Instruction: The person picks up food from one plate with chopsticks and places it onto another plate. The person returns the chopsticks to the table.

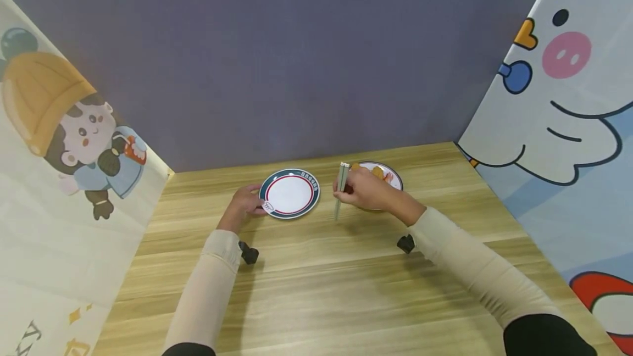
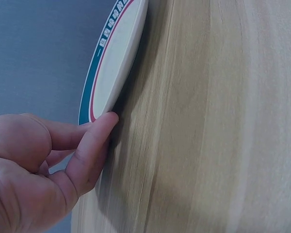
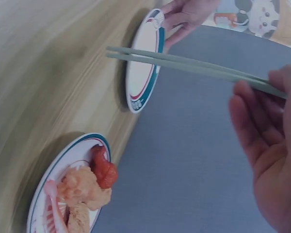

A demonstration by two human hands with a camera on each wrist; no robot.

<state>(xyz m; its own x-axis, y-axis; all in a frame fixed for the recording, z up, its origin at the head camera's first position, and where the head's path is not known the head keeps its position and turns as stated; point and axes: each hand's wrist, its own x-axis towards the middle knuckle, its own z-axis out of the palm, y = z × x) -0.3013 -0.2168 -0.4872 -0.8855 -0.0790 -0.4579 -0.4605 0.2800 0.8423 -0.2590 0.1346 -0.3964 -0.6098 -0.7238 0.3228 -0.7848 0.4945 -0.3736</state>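
My left hand [image 1: 245, 201] pinches the near-left rim of a white plate [image 1: 288, 195] with a teal border and red ring. In the left wrist view, the thumb and fingers [image 2: 89, 150] meet at the edge of the plate [image 2: 117, 63], and its inside is bare. A pair of pale green chopsticks [image 3: 184, 64] is held in my right hand [image 3: 274, 136], their tips close together with nothing between them. Below and behind that hand lies a second plate [image 3: 63, 167], partly hidden in the head view. It carries orange-tan food pieces [image 3: 80, 189], a red piece [image 3: 104, 167] and a pink-white strip [image 3: 56, 206].
Both plates sit near the far edge of a wooden table [image 1: 316, 290], against a grey partition [image 1: 306, 59]. Panels with cartoon prints stand on the left [image 1: 79, 125] and right [image 1: 559, 98]. A small black device [image 1: 249, 253] hangs at each wrist.
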